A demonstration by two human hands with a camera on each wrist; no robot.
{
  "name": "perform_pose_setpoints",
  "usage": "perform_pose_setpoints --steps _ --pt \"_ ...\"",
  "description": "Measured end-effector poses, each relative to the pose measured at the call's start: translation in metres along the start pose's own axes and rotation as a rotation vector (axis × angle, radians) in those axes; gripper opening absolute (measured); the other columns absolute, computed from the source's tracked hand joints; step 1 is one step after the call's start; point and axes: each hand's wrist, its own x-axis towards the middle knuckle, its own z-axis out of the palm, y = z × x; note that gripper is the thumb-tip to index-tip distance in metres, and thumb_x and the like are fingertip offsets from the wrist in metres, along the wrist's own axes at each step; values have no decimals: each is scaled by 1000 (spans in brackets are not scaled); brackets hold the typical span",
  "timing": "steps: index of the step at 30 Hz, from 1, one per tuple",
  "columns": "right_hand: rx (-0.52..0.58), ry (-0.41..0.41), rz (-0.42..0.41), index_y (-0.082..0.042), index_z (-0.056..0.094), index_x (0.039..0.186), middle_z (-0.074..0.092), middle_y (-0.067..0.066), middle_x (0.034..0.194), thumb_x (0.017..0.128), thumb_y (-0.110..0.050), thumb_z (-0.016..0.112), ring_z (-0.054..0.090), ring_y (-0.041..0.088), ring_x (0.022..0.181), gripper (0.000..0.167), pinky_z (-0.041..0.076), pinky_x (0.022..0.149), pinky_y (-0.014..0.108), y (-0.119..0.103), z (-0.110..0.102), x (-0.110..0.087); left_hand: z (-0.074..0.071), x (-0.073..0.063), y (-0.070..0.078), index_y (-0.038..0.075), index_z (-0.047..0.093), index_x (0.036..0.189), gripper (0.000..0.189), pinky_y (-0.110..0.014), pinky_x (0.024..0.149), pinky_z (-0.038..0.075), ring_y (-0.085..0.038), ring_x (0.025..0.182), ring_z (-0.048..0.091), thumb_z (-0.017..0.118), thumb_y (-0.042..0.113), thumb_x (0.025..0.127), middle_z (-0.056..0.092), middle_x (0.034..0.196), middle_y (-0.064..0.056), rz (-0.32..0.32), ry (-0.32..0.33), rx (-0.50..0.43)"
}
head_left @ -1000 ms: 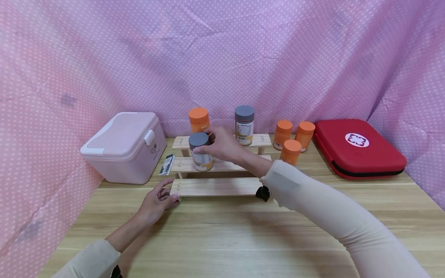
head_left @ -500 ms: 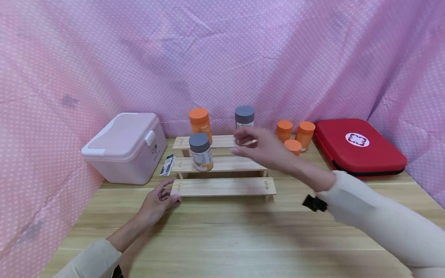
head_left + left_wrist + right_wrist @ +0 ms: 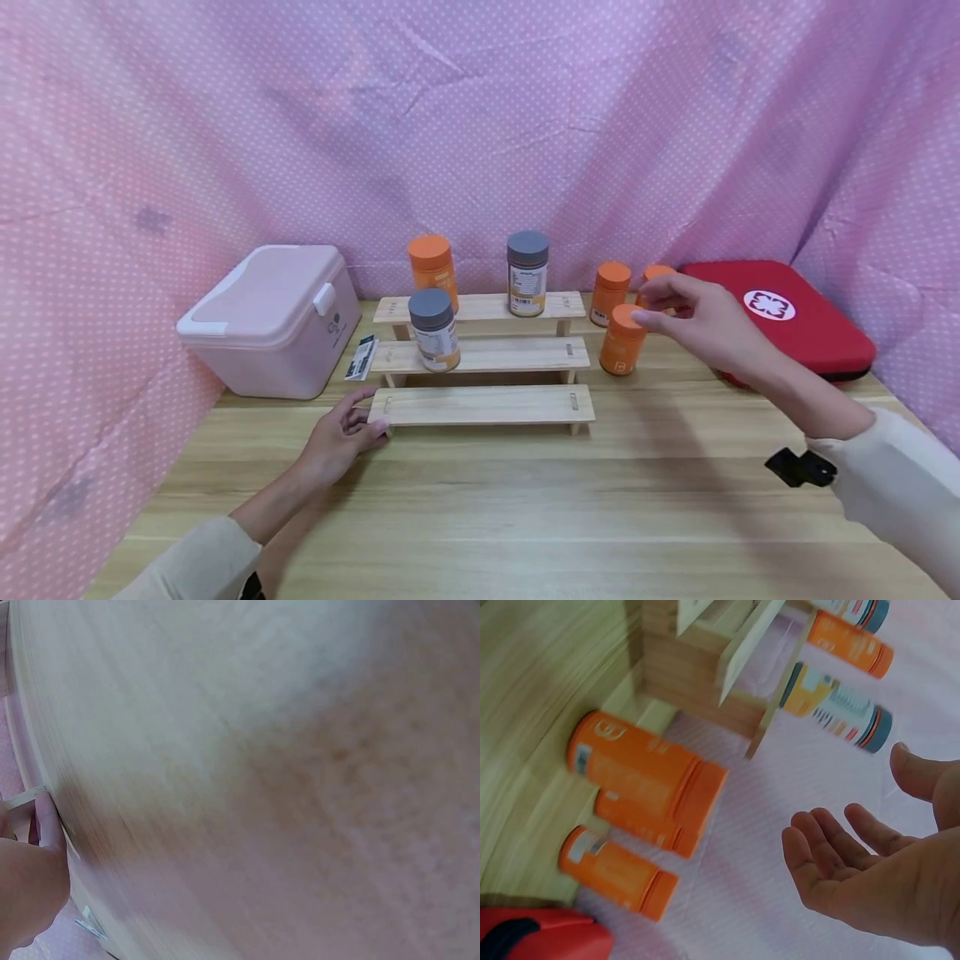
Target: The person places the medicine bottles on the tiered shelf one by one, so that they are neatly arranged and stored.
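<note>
A three-step wooden rack [image 3: 480,404] stands on the table. My left hand [image 3: 333,437] holds the left end of its lowest step, thumb at the front and fingers curled at the side. My right hand [image 3: 708,325] hovers at the right with nothing in it, fingers loosely bent, thumb near the orange cap of the front orange bottle [image 3: 622,350]. Two more orange bottles stand behind: one [image 3: 609,296] to the left, the other [image 3: 619,871] partly hidden by the hand in the head view. On the middle step sits a grey-capped bottle [image 3: 437,340].
The top step carries an orange bottle [image 3: 432,271] and another grey-capped bottle [image 3: 527,279]. A pink lidded box [image 3: 262,321] is at the left, with a small printed card [image 3: 362,357] beside it. A red zip case [image 3: 795,312] lies at the right, behind my right hand.
My right hand has let go of the grey-capped bottle on the middle step and moved right to the orange bottles. My left hand has stayed at the rack's end.
</note>
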Motion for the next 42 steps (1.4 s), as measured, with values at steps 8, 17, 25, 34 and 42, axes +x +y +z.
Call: perform_pose_setpoints --steps 8,17,25,34,42 --pt "-44 13 67 -4 43 139 48 22 136 90 -44 65 45 40 123 68 50 95 50 33 -12 17 0 1 -1 0 27 147 61 -28 87 59 -18 93 64 56 -5 94 60 110 -22 6 2 8" --pt "-13 -89 130 -4 21 152 32 28 147 89 -44 67 31 46 132 88 33 106 68 68 -6 40 1 1 -2 0 28 147 61 -29 86 59 -18 94 64 56 -6 94 60 110 -22 -9 9 0" --pt "52 -198 134 -2 19 152 31 29 146 89 -45 66 31 46 131 90 35 107 63 82 8 49 1 1 -2 0 28 147 60 -29 86 59 -19 95 65 56 -5 94 60 112 -24 0 6 2" --pt "53 -278 55 -2 33 147 44 24 140 91 -38 65 44 40 122 74 47 100 55 81 21 48 2 0 0 -1 27 147 60 -29 86 59 -20 95 64 55 -6 94 60 112 -24 12 6 -4" --pt "78 -289 49 -4 37 146 42 22 140 94 -36 62 42 41 120 66 48 99 55 82 24 46 2 -1 -1 -1 27 147 60 -29 86 59 -20 94 64 55 -6 94 60 110 -23 15 7 2"
